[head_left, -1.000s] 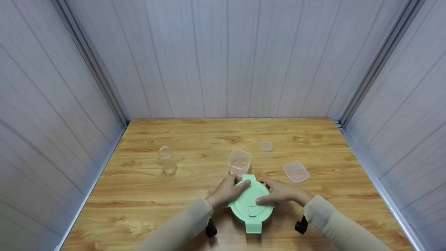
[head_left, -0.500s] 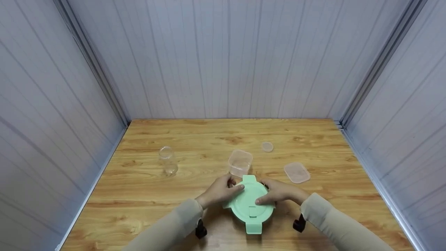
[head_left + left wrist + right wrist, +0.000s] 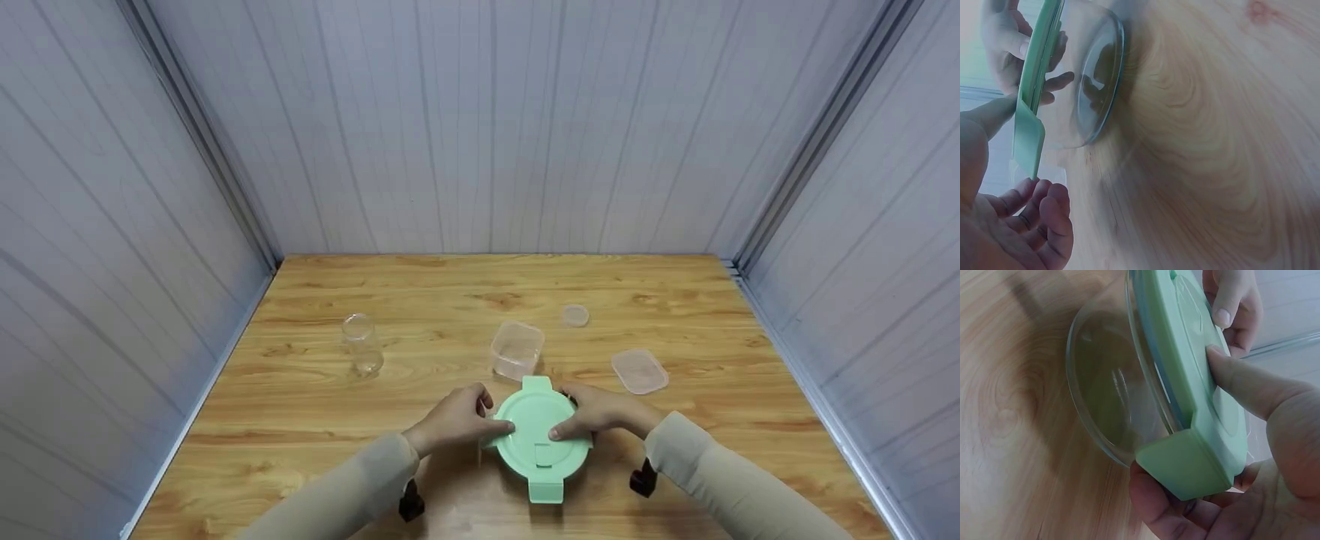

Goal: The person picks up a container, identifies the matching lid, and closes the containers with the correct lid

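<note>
A round glass food container (image 3: 1100,382) with a mint-green snap lid (image 3: 536,427) stands on the table near the person. Flaps stick out from the lid at the front and back. My left hand (image 3: 457,420) has its thumb on the lid's left edge; its curled fingers touch the tip of the left flap (image 3: 1028,140), which stands out from the glass. On the other side, my right hand (image 3: 604,412) grips the lid, thumb on top and fingers under the right flap (image 3: 1185,464). That flap slants away from the glass wall.
Behind the lid stands a clear square tub (image 3: 517,350). A small round lid (image 3: 575,316) and a square clear lid (image 3: 639,371) lie to its right. A clear jar (image 3: 363,345) is at the left. Panel walls enclose the wooden table (image 3: 300,420).
My left hand has slid leftward and toward the person, its thumb moving from the lid's upper part to its left edge. The right hand and the container have stayed nearly in place.
</note>
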A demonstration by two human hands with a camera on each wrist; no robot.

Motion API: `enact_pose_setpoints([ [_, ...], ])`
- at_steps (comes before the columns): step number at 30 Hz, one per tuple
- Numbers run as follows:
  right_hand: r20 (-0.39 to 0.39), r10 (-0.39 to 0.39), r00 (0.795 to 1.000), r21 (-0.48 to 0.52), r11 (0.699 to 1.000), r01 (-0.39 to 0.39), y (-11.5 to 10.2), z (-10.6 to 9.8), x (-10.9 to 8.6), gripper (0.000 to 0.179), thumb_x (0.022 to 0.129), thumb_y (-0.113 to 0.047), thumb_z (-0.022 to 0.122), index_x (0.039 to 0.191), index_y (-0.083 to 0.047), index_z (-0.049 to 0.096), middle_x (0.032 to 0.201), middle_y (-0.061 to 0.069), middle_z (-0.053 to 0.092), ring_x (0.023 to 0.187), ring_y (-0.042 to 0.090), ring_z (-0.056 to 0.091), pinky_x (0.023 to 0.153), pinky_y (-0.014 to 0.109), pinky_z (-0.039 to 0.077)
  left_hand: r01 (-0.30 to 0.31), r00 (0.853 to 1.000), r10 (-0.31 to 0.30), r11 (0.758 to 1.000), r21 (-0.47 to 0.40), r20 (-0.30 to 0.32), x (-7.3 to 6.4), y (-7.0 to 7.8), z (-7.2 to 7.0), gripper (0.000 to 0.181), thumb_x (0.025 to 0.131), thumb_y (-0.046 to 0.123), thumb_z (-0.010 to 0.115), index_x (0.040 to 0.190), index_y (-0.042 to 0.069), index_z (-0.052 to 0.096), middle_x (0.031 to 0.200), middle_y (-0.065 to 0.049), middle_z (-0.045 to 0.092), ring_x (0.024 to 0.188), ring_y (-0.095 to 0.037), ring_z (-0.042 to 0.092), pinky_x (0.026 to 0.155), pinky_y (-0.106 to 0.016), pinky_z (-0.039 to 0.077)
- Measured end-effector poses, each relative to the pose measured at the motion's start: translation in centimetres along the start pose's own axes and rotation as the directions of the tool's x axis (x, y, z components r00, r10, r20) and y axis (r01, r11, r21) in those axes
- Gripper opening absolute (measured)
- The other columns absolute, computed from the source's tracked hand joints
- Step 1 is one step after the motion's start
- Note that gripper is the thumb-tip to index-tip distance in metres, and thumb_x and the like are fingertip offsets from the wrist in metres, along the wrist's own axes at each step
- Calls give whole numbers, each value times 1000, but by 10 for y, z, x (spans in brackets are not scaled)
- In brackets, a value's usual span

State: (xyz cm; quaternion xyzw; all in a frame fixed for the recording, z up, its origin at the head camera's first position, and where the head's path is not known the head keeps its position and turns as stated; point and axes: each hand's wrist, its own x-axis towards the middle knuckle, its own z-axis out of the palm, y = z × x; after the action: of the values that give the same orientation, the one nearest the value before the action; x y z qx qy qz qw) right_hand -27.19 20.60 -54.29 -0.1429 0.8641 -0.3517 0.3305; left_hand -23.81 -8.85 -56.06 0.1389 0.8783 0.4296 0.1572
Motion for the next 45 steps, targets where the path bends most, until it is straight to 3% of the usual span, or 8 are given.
enact_pose_setpoints([
  [3, 5, 8, 1000, 4, 1000, -8, 0, -1, 0, 70, 91, -32, 91, 146, -7, 55, 125, 12, 64, 100, 25, 67, 71, 36, 60, 27, 1000, -27, 999, 24, -13, -4, 0, 0, 61, 86, 51, 89, 110, 1, 64, 87, -3, 62, 78, -18, 57, 70, -33, 48],
  [11, -4, 4, 1000, 2, 1000, -4, 3, 0, 2, 70, 89, -33, 92, 144, -7, 56, 126, 13, 63, 104, 27, 66, 74, 36, 59, 94, 995, -91, 993, 75, -45, -11, 4, -1, 55, 85, 57, 88, 87, 11, 58, 77, 1, 56, 71, -17, 52, 62, -31, 43],
  [18, -12, 10, 1000, -6, 1000, -10, 3, 0, 3, 79, 88, -35, 93, 151, -8, 53, 134, 14, 63, 116, 30, 65, 92, 48, 61, 96, 994, -93, 994, 46, -50, -13, 9, -2, 49, 85, 49, 91, 82, 11, 60, 74, 2, 59, 68, -15, 54, 59, -28, 43],
  [22, 0, -5, 1000, -15, 1000, 5, 3, -1, 3, 79, 89, -37, 92, 151, -8, 53, 139, 13, 63, 128, 32, 61, 111, 55, 52, 82, 996, -81, 996, 27, -28, -12, 7, -2, 50, 82, 47, 94, 73, 15, 57, 66, 6, 54, 62, -11, 50, 55, -25, 41],
  [28, 19, -33, 999, -8, 999, 33, 4, -2, 3, 74, 91, -33, 90, 149, -6, 54, 139, 13, 65, 133, 34, 60, 117, 58, 47, 41, 999, -38, 996, -75, 35, -7, 1, -3, 52, 85, 40, 94, 58, 18, 56, 51, 8, 53, 49, -6, 49, 49, -21, 40],
  [34, 18, -22, 1000, 3, 1000, 22, 4, -1, 4, 82, 92, -33, 90, 157, -6, 48, 148, 15, 61, 141, 37, 56, 121, 60, 43, 58, 996, -47, 986, -158, 70, -4, -2, -4, 35, 87, 32, 94, 69, 10, 75, 65, -7, 74, 56, -12, 63, 51, -22, 47],
  [45, 0, -16, 1000, -14, 1000, 16, 3, 0, 4, 87, 90, -35, 91, 162, -11, 46, 149, 14, 60, 137, 35, 57, 117, 59, 47, 94, 994, -76, 965, -247, 80, -3, -3, 0, 24, 87, 23, 93, 78, 5, 80, 71, -11, 78, 60, -11, 67, 59, -28, 60],
])
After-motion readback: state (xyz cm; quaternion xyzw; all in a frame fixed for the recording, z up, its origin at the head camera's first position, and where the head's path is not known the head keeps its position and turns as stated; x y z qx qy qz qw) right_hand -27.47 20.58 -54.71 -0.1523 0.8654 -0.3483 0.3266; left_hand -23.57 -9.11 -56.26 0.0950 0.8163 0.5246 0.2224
